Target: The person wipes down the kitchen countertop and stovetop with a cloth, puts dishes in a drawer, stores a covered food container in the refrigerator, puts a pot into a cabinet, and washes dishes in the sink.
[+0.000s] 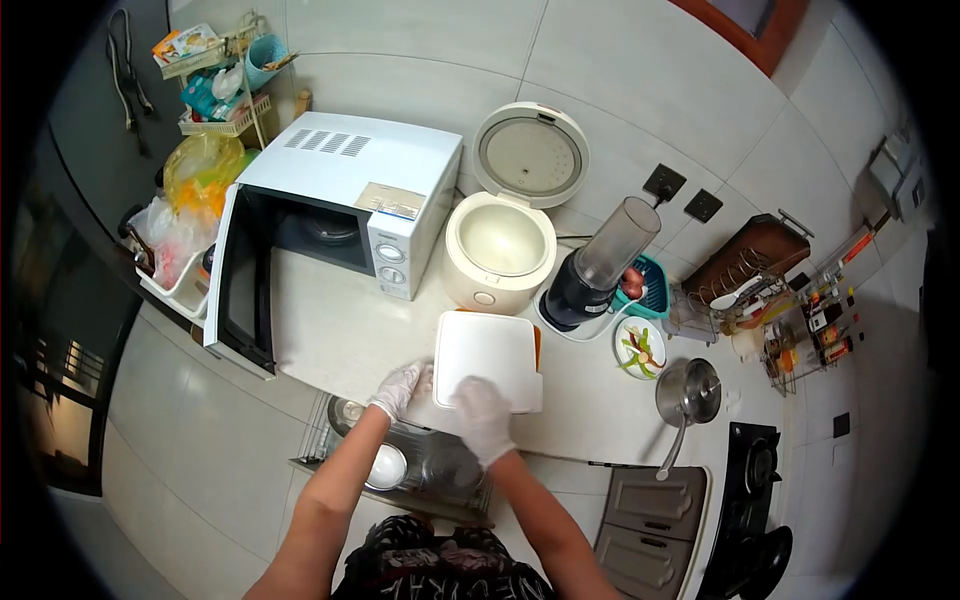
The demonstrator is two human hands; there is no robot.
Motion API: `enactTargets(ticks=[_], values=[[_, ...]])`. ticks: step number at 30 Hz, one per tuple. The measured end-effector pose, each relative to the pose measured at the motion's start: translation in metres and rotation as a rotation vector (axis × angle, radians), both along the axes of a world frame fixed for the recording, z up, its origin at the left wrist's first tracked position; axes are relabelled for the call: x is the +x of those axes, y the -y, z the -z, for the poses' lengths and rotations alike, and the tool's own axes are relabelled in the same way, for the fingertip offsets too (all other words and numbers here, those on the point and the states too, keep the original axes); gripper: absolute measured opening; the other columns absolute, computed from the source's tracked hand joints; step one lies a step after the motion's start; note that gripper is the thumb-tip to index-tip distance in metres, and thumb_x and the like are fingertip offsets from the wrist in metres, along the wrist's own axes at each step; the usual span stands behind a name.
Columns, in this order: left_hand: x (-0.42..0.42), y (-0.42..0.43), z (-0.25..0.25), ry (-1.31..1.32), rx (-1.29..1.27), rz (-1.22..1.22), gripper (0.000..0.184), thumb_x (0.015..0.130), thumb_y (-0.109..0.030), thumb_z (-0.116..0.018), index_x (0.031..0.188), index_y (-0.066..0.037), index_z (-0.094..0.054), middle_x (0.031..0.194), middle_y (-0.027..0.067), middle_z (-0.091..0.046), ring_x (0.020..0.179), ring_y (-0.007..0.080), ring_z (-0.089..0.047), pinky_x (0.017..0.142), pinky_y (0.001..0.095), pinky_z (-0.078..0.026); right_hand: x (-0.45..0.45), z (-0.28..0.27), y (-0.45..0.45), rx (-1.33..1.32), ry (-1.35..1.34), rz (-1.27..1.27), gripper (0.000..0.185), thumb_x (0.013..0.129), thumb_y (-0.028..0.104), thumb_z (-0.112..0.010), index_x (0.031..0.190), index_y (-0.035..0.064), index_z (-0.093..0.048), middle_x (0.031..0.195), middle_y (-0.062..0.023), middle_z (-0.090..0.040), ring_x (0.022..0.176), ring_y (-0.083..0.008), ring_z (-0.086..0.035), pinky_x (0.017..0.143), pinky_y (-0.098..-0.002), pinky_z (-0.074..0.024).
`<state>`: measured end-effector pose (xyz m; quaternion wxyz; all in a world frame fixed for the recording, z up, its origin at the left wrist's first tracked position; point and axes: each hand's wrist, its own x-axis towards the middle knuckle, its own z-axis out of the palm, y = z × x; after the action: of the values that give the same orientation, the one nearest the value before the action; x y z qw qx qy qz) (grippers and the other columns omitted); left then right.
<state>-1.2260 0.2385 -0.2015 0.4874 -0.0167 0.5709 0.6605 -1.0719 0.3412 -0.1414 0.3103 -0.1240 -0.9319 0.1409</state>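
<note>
A squarish container with a white lid point(487, 350) sits near the front edge of the counter, and a strip of orange-brown shows along its right side. My right hand point(483, 415), in a thin whitish glove, lies over the lower middle of the lid. It is smeared by motion, so its finger shape is unclear. Also gloved, my left hand point(402, 388) is at the container's lower left corner, fingers stretched towards its side. Whether they touch it I cannot make out. Just behind the container stands a rice cooker point(500, 250) with its lid raised.
A microwave point(350, 180) has its door point(240, 280) swung out on the left. Rightward are a blender point(600, 265), a plate of cut peppers point(640, 348), a saucepan point(688, 390) and a stove point(750, 470). Below the counter, an extended drawer point(480, 495) holds bowls.
</note>
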Motion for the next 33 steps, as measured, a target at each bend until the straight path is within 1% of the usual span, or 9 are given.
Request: enactTargets(ticks=[3,5,8,14,20,23,26,29,33], values=[[-0.019,0.003,0.022,-0.288,0.036,0.101,0.035,0.090,-0.032,-0.049,0.097,-0.001,-0.063,0.086,0.0041,-0.065,0.078,0.0129,-0.059,0.066,0.0259,-0.048,0.036,0.003,-0.055,0.056,-0.113,0.165,0.010,0.080,0.012,-0.055,0.085,0.0033,-0.057,0.085,-0.0110,-0.056,0.083,-0.0288,-0.054,0.074,-0.0394,-0.0450],[-0.030,-0.003,0.035,-0.447,-0.015,0.170,0.034,0.088,-0.031,-0.053,0.095,0.001,-0.063,0.087,0.0045,-0.065,0.081,0.0131,-0.059,0.070,0.0269,-0.047,0.046,-0.044,-0.075,-0.666,0.002,0.368,0.013,0.080,0.014,-0.057,0.087,0.0031,-0.059,0.078,-0.0121,-0.057,0.077,-0.0280,-0.055,0.071,-0.0365,-0.0455],[-0.051,-0.030,0.040,-0.509,-0.104,0.165,0.032,0.084,-0.027,-0.059,0.095,0.002,-0.063,0.089,0.0054,-0.065,0.082,0.0132,-0.059,0.074,0.0274,-0.047,0.062,0.011,-0.121,-0.354,0.080,0.399,0.016,0.079,0.017,-0.060,0.083,0.0016,-0.059,0.071,-0.0096,-0.057,0.067,-0.0224,-0.055,0.064,-0.0330,-0.0448],[-0.063,-0.076,0.038,-0.400,-0.049,0.076,0.029,0.075,-0.012,-0.071,0.100,0.000,-0.064,0.085,0.0044,-0.065,0.073,0.0120,-0.059,0.070,0.0238,-0.049,0.059,0.042,-0.119,-0.863,0.128,0.476,0.017,0.078,0.018,-0.065,0.081,0.0029,-0.058,0.068,-0.0017,-0.054,0.064,-0.0108,-0.049,0.059,-0.0278,-0.0428],[-0.055,-0.091,0.006,-0.610,-0.319,0.206,0.028,0.072,-0.011,-0.073,0.096,0.001,-0.063,0.084,0.0049,-0.064,0.070,0.0131,-0.060,0.065,0.0251,-0.050,0.079,0.070,-0.127,-1.068,0.141,0.400,0.026,0.073,0.019,-0.066,0.092,0.0027,-0.058,0.083,-0.0114,-0.061,0.075,-0.0219,-0.057,0.069,-0.0324,-0.0459],[-0.058,-0.095,0.003,-0.557,-0.443,0.238,0.025,0.071,-0.014,-0.071,0.092,-0.002,-0.066,0.082,0.0053,-0.066,0.076,0.0137,-0.060,0.072,0.0251,-0.048,0.077,0.039,-0.134,-1.033,0.164,0.299,0.029,0.074,0.018,-0.065,0.097,0.0014,-0.058,0.086,-0.0107,-0.061,0.081,-0.0191,-0.057,0.075,-0.0304,-0.0459],[-0.068,-0.102,0.009,-0.814,-0.594,0.443,0.029,0.074,-0.015,-0.072,0.097,-0.001,-0.062,0.080,0.0023,-0.063,0.064,0.0108,-0.056,0.058,0.0234,-0.049,0.055,0.051,-0.156,-1.061,0.015,0.367,0.025,0.075,0.012,-0.065,0.097,0.0008,-0.060,0.085,-0.0027,-0.061,0.079,-0.0120,-0.056,0.073,-0.0247,-0.0449],[-0.062,-0.109,0.022,-0.651,-0.315,0.017,0.028,0.074,-0.018,-0.073,0.096,-0.002,-0.063,0.075,0.0005,-0.062,0.061,0.0093,-0.054,0.055,0.0228,-0.047,0.022,0.066,-0.174,-1.195,-0.121,0.428,0.033,0.076,0.018,-0.065,0.105,0.0023,-0.059,0.093,-0.0081,-0.063,0.086,-0.0156,-0.058,0.079,-0.0280,-0.0449],[-0.072,-0.121,0.011,-0.594,-0.417,0.106,0.028,0.074,-0.019,-0.073,0.094,-0.002,-0.065,0.072,-0.0006,-0.062,0.059,0.0082,-0.053,0.054,0.0215,-0.045,-0.013,0.088,-0.186,-1.240,-0.227,0.436,0.027,0.077,0.017,-0.065,0.099,0.0019,-0.062,0.091,-0.0055,-0.063,0.083,-0.0137,-0.057,0.077,-0.0261,-0.0446]])
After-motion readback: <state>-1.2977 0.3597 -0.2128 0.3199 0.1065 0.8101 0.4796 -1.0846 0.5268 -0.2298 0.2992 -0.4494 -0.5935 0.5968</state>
